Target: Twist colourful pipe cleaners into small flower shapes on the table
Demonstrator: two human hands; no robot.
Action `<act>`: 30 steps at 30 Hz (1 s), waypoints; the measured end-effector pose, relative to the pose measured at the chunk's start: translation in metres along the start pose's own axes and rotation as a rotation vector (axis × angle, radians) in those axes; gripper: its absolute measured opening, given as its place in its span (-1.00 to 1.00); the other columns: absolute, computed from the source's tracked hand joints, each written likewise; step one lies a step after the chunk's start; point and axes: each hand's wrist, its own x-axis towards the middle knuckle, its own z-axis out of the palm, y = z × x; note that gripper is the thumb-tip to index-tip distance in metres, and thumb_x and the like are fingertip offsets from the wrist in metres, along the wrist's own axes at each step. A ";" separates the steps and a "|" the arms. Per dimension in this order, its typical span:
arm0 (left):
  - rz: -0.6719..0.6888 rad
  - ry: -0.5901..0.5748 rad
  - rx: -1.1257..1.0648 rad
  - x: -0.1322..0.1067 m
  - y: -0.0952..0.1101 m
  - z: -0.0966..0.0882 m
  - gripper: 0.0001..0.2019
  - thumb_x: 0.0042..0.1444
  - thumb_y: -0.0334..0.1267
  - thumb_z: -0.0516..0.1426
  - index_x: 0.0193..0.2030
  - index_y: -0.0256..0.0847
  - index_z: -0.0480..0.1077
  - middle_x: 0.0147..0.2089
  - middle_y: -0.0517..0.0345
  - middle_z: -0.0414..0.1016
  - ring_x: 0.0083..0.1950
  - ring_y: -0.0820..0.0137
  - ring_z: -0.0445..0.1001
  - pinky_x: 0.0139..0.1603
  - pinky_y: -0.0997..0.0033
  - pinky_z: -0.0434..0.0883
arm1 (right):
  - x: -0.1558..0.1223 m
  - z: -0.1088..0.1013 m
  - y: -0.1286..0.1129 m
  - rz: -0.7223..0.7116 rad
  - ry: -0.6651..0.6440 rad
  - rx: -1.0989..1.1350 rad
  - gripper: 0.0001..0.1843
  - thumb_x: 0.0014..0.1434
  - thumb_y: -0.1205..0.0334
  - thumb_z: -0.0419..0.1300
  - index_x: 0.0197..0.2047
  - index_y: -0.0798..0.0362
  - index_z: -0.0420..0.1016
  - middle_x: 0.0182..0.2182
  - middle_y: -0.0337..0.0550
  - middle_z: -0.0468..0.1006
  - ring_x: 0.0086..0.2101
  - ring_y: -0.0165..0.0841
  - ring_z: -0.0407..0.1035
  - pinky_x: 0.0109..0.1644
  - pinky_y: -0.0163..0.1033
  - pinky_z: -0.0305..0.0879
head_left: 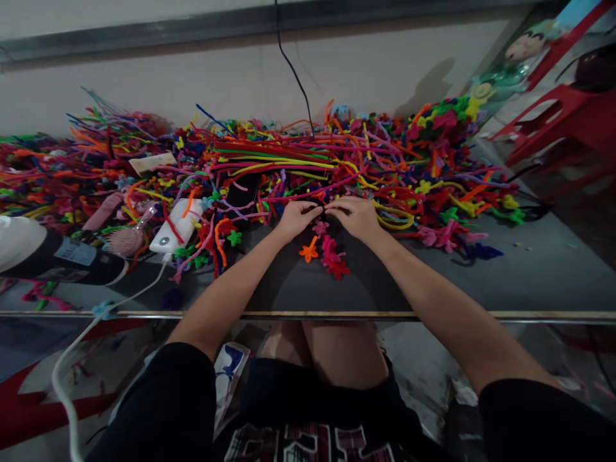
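My left hand (pixel 299 217) and my right hand (pixel 353 217) meet over the table, fingertips pinched together and almost touching. Whatever lies between the fingers is too small and dark to make out. Just below them hangs or lies a string of pink and red pipe-cleaner flowers (pixel 332 251); I cannot tell whether it joins the fingers. An orange pipe-cleaner flower (pixel 308 250) rests on the dark table to its left. Beyond the hands, a long pink pipe cleaner (pixel 308 195) crosses the heap, near a bundle of straight pipe cleaners (pixel 279 157).
A wide heap of coloured pipe cleaners (pixel 409 151) lines the wall. On the left are a white power bank (pixel 180 224) with a cable, a pink hairbrush (pixel 129 239) and a tipped dark bottle (pixel 58 253). A red chair (pixel 563 115) stands right of the table (pixel 539 276).
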 end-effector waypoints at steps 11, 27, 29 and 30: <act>0.018 0.022 0.040 0.000 0.003 0.002 -0.69 0.05 -0.02 0.20 -0.37 -0.28 0.52 -0.54 0.22 0.46 -0.55 0.57 0.33 -0.47 0.56 0.27 | 0.001 -0.003 -0.005 0.028 -0.004 -0.006 -0.83 0.20 0.12 0.21 -0.27 -0.08 0.63 -0.27 -0.20 0.66 -0.22 -0.28 0.53 -0.06 -0.14 0.41; -0.044 -0.014 -0.115 0.002 -0.002 0.003 -0.72 0.05 -0.17 0.25 -0.14 -0.31 0.49 -0.53 0.22 0.50 -0.53 0.52 0.42 -0.41 0.50 0.36 | 0.003 -0.003 0.011 0.278 -0.014 0.264 -0.74 0.05 0.04 0.30 -0.31 0.05 0.64 -0.42 -0.14 0.63 -0.47 -0.35 0.46 -0.33 -0.21 0.40; -0.041 -0.008 -0.122 0.002 0.000 0.003 -0.74 0.04 -0.21 0.26 -0.15 -0.30 0.48 -0.54 0.24 0.48 -0.54 0.53 0.42 -0.42 0.51 0.37 | 0.002 0.000 0.012 0.335 -0.083 0.377 -0.71 -0.01 0.01 0.34 -0.33 0.06 0.63 -0.49 -0.17 0.61 -0.56 -0.40 0.41 -0.43 -0.25 0.36; -0.041 -0.008 -0.128 0.002 0.001 0.003 -0.75 0.03 -0.23 0.26 -0.17 -0.30 0.47 -0.55 0.25 0.47 -0.54 0.53 0.42 -0.43 0.51 0.37 | 0.002 0.000 0.011 0.363 -0.108 0.419 -0.70 -0.03 -0.01 0.35 -0.35 0.07 0.63 -0.51 -0.18 0.60 -0.58 -0.42 0.38 -0.47 -0.27 0.34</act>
